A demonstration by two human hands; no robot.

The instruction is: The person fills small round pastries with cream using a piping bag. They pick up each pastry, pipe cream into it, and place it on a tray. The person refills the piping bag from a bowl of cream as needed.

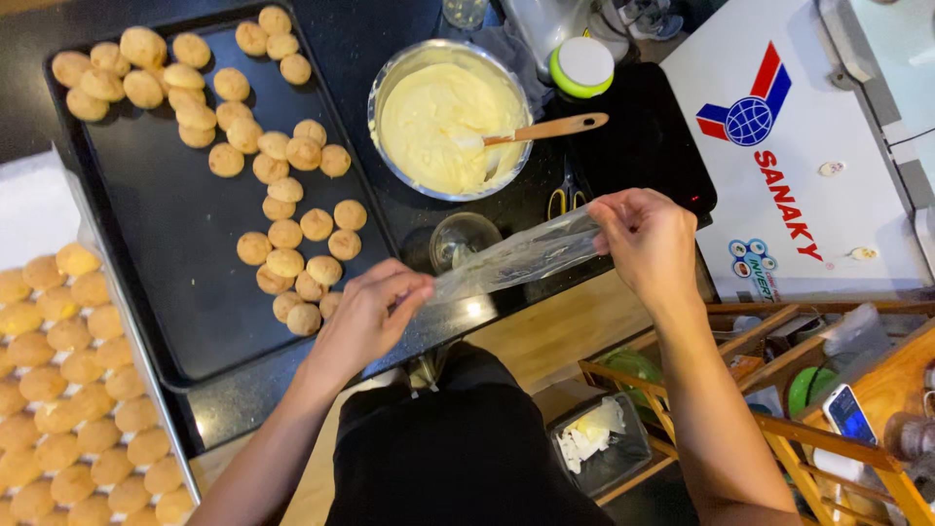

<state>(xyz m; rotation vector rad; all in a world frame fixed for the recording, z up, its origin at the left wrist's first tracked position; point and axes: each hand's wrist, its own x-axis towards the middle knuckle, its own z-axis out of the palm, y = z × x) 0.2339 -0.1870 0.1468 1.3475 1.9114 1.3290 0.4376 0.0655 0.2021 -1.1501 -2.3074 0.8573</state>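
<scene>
I have my left hand [375, 312] and right hand [648, 239] each pinching an end of the clear bag [511, 258] above the worktop [429, 224], near the bowl [450, 119].

Warm overhead indoor light, glare on the black counter [467, 321], sharp focus.

Clear, see-through piping bag [516, 255]. Golden-brown puffs [292, 234] on black tray [166, 234]. Pale yellow cream [438, 122] in silver bowl [390, 83], light wood spatula [550, 128]. Counter [390, 29] black, glossy. Green-white lid [581, 66]. White chest freezer [779, 146], red-blue logo.
</scene>
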